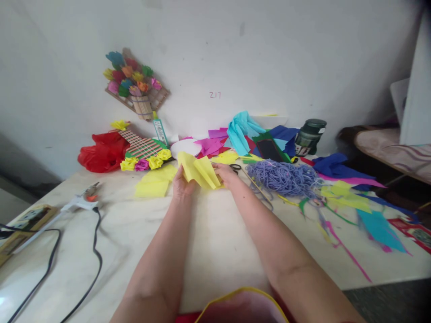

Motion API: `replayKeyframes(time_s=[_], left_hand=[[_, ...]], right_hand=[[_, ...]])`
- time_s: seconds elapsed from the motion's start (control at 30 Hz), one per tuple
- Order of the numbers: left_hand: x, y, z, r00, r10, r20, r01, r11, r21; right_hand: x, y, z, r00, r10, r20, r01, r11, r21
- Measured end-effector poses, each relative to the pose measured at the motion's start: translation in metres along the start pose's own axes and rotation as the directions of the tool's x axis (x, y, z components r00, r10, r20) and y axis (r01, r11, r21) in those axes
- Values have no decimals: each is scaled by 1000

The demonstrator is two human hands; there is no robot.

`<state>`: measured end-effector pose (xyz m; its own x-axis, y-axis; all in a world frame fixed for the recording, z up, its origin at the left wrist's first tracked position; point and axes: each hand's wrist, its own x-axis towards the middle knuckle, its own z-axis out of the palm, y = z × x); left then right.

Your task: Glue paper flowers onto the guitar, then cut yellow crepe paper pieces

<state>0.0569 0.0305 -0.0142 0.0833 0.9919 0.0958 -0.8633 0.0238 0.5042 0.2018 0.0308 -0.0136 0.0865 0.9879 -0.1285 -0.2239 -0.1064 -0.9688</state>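
Observation:
A folded sheet of yellow crepe paper is held up between both hands over the middle of the table. My left hand grips its left side, thumb toward me. At the right edge my right hand pinches the folded end; its fingertips are partly behind the paper. Another yellow paper piece lies flat just left of my left hand. Black-handled scissors rest right beside my right hand, their blades mostly hidden. A white disc lies behind the paper.
A glue gun with its black cord and a power strip lie at left. Purple yarn, a dark jar and coloured paper scraps spread right. A woven lattice with paper flowers and a red bag stand back left.

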Motion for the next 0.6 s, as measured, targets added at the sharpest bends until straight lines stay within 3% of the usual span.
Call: replayKeyframes(time_s=[0.07, 0.13, 0.2, 0.27, 0.33, 0.4, 0.47, 0.53, 0.6], left_hand=[[0, 1, -1, 999, 6, -34, -6, 1000, -4], [0, 1, 0, 999, -9, -53, 9, 1000, -6], [0, 0, 0, 997, -27, -71, 27, 1000, -1], [-1, -1, 1, 995, -38, -95, 39, 999, 13], [-1, -2, 2, 992, -39, -117, 42, 999, 26], [0, -2, 1, 992, -37, -122, 41, 999, 30], [1, -3, 0, 994, -35, -105, 38, 999, 27], [2, -3, -1, 995, -33, -91, 35, 999, 22], [3, -4, -3, 995, -28, -101, 29, 999, 13]], right_hand=[[6, 4, -7, 971, -135, -199, 105, 983, -152], [13, 6, -17, 865, -352, -358, 252, 921, -297], [17, 5, -25, 768, -475, -429, 341, 871, -354], [18, 3, -26, 723, -527, -447, 414, 848, -332], [16, 1, -21, 749, -508, -426, 460, 861, -217], [12, 1, -9, 848, -399, -348, 421, 907, -12], [7, 3, 5, 964, -204, -173, 239, 948, 212], [3, 9, 18, 997, -71, 28, 59, 949, 310], [1, 16, 28, 997, -44, 68, 23, 958, 287]])
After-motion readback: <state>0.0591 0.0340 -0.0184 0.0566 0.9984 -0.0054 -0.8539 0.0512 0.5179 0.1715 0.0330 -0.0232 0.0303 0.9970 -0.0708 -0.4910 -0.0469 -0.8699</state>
